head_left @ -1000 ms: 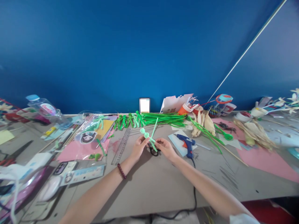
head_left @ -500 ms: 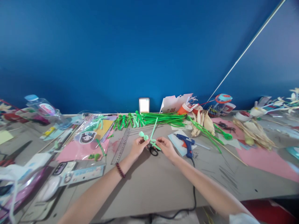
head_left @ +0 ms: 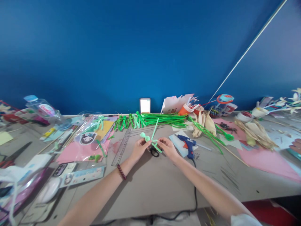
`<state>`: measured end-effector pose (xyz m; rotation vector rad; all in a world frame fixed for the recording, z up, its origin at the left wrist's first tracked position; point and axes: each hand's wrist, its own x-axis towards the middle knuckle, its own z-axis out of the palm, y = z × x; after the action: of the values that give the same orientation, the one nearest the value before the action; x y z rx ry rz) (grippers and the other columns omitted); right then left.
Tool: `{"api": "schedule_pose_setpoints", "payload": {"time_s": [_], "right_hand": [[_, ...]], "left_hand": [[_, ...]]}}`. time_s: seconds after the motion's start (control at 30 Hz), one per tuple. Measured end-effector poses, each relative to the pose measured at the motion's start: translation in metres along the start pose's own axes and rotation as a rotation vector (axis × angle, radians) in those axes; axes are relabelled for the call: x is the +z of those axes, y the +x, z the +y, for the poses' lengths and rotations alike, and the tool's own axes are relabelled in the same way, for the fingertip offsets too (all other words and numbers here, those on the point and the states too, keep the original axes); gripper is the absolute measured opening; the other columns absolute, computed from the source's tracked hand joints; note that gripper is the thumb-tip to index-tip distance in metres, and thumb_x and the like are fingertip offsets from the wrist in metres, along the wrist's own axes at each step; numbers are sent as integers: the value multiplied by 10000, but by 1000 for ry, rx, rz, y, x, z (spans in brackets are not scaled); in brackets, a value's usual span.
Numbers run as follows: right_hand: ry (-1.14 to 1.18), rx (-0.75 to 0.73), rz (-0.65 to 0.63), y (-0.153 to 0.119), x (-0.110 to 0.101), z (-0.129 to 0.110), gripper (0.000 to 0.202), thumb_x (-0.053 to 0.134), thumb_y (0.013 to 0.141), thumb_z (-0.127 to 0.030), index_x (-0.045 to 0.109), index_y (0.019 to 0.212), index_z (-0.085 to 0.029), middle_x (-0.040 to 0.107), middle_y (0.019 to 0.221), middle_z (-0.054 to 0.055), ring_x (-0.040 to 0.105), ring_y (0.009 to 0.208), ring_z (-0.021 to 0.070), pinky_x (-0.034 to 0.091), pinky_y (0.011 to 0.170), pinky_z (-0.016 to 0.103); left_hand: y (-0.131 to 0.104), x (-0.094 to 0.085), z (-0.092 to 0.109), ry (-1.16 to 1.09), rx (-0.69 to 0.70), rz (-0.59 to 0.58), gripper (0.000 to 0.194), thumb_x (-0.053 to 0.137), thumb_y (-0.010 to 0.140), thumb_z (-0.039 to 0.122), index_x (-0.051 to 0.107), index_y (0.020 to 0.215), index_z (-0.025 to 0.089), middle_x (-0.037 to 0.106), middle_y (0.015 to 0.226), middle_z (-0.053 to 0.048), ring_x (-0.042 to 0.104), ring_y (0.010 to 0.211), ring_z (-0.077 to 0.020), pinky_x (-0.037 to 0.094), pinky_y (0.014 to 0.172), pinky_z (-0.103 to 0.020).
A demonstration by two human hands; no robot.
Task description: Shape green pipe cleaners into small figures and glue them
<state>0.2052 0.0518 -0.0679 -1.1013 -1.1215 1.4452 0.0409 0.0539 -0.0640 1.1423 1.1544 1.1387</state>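
Both hands meet over the middle of the table, pinching a light green pipe cleaner piece [head_left: 154, 131] between them. My left hand [head_left: 140, 148] is closed on its left part, where small rounded pale green loops [head_left: 145, 137] stick out above the fingers. My right hand [head_left: 167, 147] pinches the crossing strands on the right. One straight strand stands up and away from the fingers. Just beneath the hands lie scissors with black handles [head_left: 154, 152], their blades mostly hidden. Behind, a bundle of green pipe cleaner stems [head_left: 166, 120] lies along the wall beside several green bent pieces [head_left: 129, 121].
A blue glue gun [head_left: 191, 146] rests at the right, its cord running off the front edge. Left are a clear ruler [head_left: 121, 147], pink paper [head_left: 70, 152] and a plastic bottle [head_left: 44, 108]. Dried husks [head_left: 208, 124] lie back right. Another person's hand [head_left: 295, 147] shows at the far right edge.
My two hands and the pipe cleaner piece stay almost in place. Another person's fingers have come into view at the far right.
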Motion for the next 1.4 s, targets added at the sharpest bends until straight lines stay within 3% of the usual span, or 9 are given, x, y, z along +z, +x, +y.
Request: {"api": "schedule_pose_setpoints", "payload": {"time_s": [0.43,0.63,0.83,1.03,1.4], "right_hand": [[68,20,24,-1,1,-2,379,746,589,-475,572,733,-171,583,573,-30,542,548,102,417,576,237],[116,20,-29,-2,2,-4,356,747,614,-444,577,776,-177,563,595,-49,504,517,74,398,524,207],[-1,43,-115,-4,2,-6,419,751,598,-457,631,875,-167,641,710,0,557,547,105,463,529,241],[-29,110,-230,-5,3,-6,399,738,615,-455,633,845,-146,635,586,-7,557,446,106,427,418,219],[75,92,-9,0,-1,-7,399,766,564,-470,633,750,-143,629,550,-8,574,468,104,485,496,237]], "left_hand": [[1,-3,-1,82,-19,-24,359,693,622,493,600,624,146,585,545,2,539,515,-132,424,535,-236],[0,-2,4,-32,-32,10,342,707,609,472,604,631,146,568,538,9,505,491,-118,416,530,-238],[-2,0,8,-59,-39,42,323,696,611,470,601,616,162,569,530,13,507,486,-127,416,528,-249],[-3,0,9,-75,-16,42,314,695,620,461,601,609,161,574,537,12,502,491,-123,411,533,-247],[0,-1,3,132,19,-36,379,679,609,520,585,578,154,561,517,8,516,491,-131,391,481,-226]]}}
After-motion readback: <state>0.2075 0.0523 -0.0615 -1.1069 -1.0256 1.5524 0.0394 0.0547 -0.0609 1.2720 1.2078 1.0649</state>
